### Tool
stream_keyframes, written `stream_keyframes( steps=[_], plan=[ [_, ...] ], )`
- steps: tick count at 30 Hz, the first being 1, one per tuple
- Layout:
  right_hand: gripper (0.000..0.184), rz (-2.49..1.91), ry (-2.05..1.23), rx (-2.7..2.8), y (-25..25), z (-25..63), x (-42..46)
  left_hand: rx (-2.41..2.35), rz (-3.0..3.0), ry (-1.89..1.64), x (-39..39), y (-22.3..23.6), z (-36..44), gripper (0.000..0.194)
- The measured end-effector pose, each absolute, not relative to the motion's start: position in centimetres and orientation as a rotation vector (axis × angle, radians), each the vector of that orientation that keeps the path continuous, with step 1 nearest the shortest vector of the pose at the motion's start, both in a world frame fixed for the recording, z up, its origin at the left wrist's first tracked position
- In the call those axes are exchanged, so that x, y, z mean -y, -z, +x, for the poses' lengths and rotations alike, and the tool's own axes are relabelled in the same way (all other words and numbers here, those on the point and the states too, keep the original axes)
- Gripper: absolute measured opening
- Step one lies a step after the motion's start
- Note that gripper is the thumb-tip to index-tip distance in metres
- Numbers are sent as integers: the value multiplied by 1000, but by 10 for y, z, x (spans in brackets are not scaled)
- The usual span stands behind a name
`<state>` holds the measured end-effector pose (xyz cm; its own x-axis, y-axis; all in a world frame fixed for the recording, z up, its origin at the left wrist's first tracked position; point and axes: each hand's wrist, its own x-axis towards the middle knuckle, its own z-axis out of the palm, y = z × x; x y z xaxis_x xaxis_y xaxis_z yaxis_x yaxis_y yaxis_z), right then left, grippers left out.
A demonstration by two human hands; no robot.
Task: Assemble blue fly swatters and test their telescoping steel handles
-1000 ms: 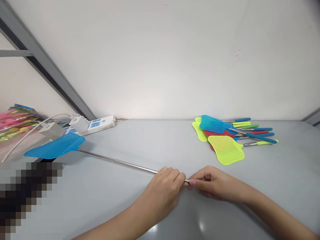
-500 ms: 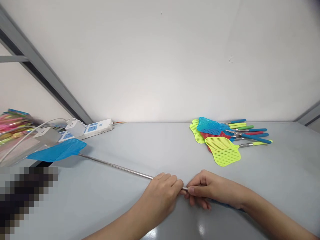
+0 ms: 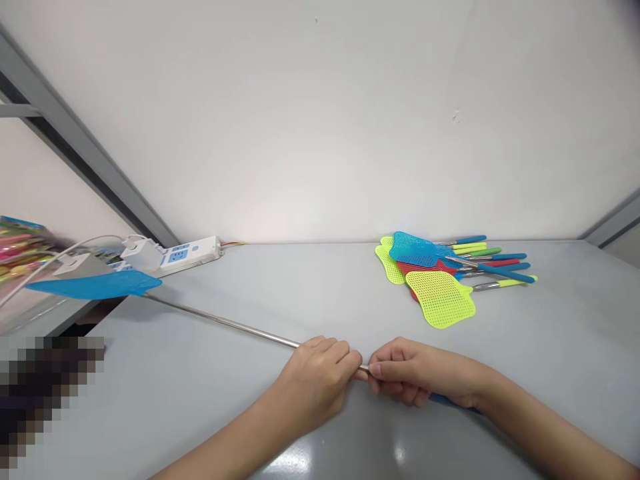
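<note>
A blue fly swatter [image 3: 95, 285] with a long extended metal rod stretches from the left down to both hands. My left hand [image 3: 320, 380] is wrapped round the rod, knuckles up. Just to its right, my right hand [image 3: 410, 373] pinches the rod's lower part between thumb and fingers. Below the right hand a piece of the blue handle shows; the rest of it is hidden by the hand and wrist. Behind the right hand lies a pile of fly swatters [image 3: 440, 300] in yellow, blue and red, with their rods short and handles pointing right.
A white power strip [image 3: 190, 253] with plugged-in adapters and cables lies at the back left. Colourful packaged goods [image 3: 25, 253] stand at the far left edge. A white wall [image 3: 320, 120] rises behind the grey table [image 3: 240, 413].
The blue swatter head has turned flatter, more edge-on, and shifted a little left. My right-hand fingers have curled in more around the rod. The whole view has shifted slightly.
</note>
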<state>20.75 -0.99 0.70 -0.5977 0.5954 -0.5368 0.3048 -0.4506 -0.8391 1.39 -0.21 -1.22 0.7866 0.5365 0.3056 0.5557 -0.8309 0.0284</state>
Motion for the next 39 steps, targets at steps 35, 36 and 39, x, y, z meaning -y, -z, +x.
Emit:
stream_keyframes(
  steps=[35,36,39],
  plan=[
    [31,-1226,-1947,1892,-19,225,8,780,-2842,473,-7,-4,7,23],
    [31,-1224,-1944,1894,-19,225,8,783,-2842,473,-8,-4,6,22],
    [32,-1235,-1927,1914,-20,226,8,793,-2838,465,-9,-4,4,22]
  ],
)
